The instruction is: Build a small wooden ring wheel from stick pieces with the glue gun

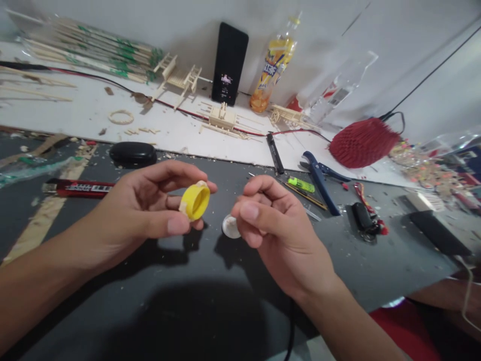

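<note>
A yellow ring (pixel 196 201) with small pale pieces on its rim is held between the fingers and thumb of my left hand (pixel 150 205). My right hand (pixel 272 215) is to the right of it, thumb and fingertips pressed together; whatever they may pinch is too small to make out. Partly behind the right fingertips, a round white disc (pixel 230 226) lies on the dark table (pixel 180 311). The two hands are apart.
Blue pliers (pixel 321 183), a green tube (pixel 301 184) and a black pen (pixel 275 153) lie right of centre. A red cutter (pixel 80 188) and black case (pixel 133 153) are left. Behind stand small wooden models (pixel 221 119), a phone (pixel 230 62) and a bottle (pixel 273 67).
</note>
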The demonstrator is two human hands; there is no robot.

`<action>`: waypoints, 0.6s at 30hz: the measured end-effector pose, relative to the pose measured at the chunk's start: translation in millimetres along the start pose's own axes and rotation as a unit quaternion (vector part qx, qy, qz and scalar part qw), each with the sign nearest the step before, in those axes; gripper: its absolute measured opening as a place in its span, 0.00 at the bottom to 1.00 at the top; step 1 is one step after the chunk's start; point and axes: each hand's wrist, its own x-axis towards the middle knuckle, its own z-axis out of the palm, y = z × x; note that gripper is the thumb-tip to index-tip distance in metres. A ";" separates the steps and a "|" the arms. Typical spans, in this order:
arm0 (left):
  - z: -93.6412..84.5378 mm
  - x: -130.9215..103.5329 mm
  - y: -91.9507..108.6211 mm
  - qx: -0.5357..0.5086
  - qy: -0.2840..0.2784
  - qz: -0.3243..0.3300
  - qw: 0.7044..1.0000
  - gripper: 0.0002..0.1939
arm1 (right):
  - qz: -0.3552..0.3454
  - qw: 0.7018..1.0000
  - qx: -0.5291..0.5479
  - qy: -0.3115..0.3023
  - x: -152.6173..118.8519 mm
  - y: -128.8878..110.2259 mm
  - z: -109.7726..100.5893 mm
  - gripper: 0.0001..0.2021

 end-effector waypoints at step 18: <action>-55.5 3.8 54.7 0.440 0.213 -0.012 0.872 0.27 | -0.266 0.939 -0.169 0.138 44.1 -100.0 -46.2 0.16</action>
